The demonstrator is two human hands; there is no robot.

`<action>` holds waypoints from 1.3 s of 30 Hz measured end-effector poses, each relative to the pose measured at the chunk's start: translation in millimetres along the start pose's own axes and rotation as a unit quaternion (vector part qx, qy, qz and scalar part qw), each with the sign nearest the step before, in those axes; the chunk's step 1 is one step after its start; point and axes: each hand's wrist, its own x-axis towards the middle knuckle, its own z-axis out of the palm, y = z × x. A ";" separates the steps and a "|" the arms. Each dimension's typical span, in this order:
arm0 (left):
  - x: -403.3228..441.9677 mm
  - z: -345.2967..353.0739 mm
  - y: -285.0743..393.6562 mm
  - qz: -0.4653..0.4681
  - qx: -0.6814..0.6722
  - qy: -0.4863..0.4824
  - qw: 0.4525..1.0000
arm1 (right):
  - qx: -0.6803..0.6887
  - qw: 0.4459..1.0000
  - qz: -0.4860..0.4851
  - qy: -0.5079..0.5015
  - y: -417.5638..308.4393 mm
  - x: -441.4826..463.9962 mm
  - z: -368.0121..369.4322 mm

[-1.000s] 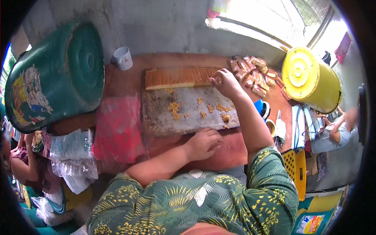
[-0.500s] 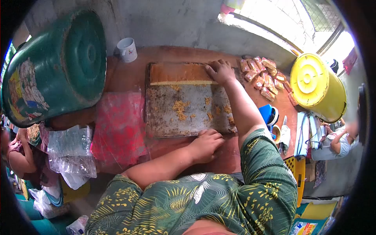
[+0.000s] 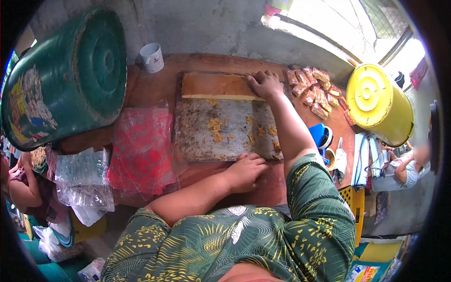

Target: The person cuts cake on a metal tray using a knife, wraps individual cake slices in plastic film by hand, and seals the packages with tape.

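Observation:
A long brown-topped slab of cake [image 3: 216,86] lies along the far side of a worn metal tray [image 3: 197,136] strewn with crumbs [image 3: 216,129]. At the slab's right end rests my right hand [image 3: 267,85], its fingers bent over the far edge and the thumb pointing left on the top. My left hand [image 3: 246,172] lies at the tray's near edge with its fingers curled; whether anything is under them is hidden. Wrapped cake pieces [image 3: 317,89] are heaped right of the tray. Red-patterned plastic sheets [image 3: 143,145] lie left of it.
A green drum [image 3: 66,77] and a white mug [image 3: 151,58] stand on the left. On the right are a yellow bucket [image 3: 376,103], a blue object [image 3: 318,135], a knife on a cloth [image 3: 340,157] and clear bags at left [image 3: 84,176]. People sit at both sides.
My right hand has come down from above the tray onto the slab's right end. My left hand has stayed near the tray's front edge. The view has shifted slightly.

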 end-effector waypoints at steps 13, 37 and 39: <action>-0.2 -1.8 5.0 -0.019 -0.018 0.005 1.000 | -0.004 0.974 -0.026 0.226 20.3 -84.6 -16.9; -2.7 -5.5 8.2 -0.035 -0.032 -0.004 0.999 | 0.093 0.990 -0.089 -0.053 16.3 -113.4 -37.5; -1.6 -4.4 8.2 -0.025 -0.014 0.006 1.000 | 0.101 0.989 -0.083 -0.067 21.3 -115.0 -17.3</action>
